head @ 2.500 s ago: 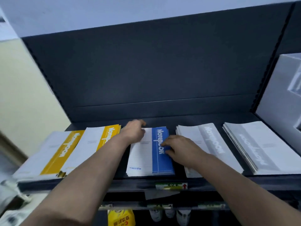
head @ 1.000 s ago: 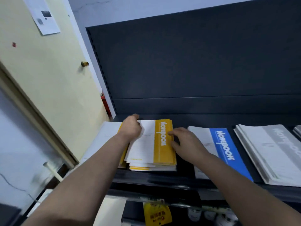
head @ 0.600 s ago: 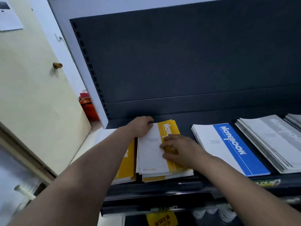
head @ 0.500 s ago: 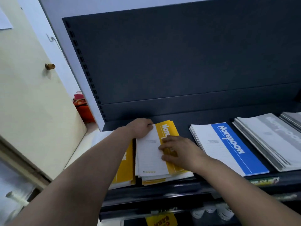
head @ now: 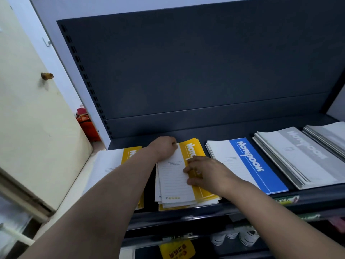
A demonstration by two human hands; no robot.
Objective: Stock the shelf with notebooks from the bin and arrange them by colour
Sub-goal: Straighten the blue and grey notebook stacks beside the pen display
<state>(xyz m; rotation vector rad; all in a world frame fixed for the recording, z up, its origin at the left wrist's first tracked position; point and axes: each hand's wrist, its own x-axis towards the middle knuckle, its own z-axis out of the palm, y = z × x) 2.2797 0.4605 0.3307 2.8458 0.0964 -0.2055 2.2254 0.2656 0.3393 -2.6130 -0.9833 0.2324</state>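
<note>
Grip, left hand (head: 164, 146): we have the fingers curled over the far left corner of the yellow notebook stack (head: 175, 184), grasping it at its far edge.

Grip, right hand (head: 207, 171): released. Our fingers lie spread on the top cover of that stack, pressing on the yellow band and hiding part of its white lettering.

Yellow notebook stack: lies flat on the dark shelf (head: 233, 134). Its lower copies are fanned out unevenly at the near edge.

Second yellow stack (head: 113, 163): just left of the yellow notebook stack and partly hidden under our left forearm.

Blue notebook stack (head: 248, 163): just right of the yellow notebook stack, with a narrow strip of bare shelf between them.

Grey notebook stack (head: 298, 156): further right, beyond the blue one. Another grey stack (head: 328, 135) is cut off by the frame edge.

Cream door (head: 28, 118) with a brass knob (head: 47, 76): well to the left of the yellow notebook stack.

Red object (head: 87, 124): left of the stack, behind the shelf upright. We cannot tell what it is.

Yellow tag (head: 177, 249) and white bottles (head: 233, 238): below the stack, on a lower level.
</note>
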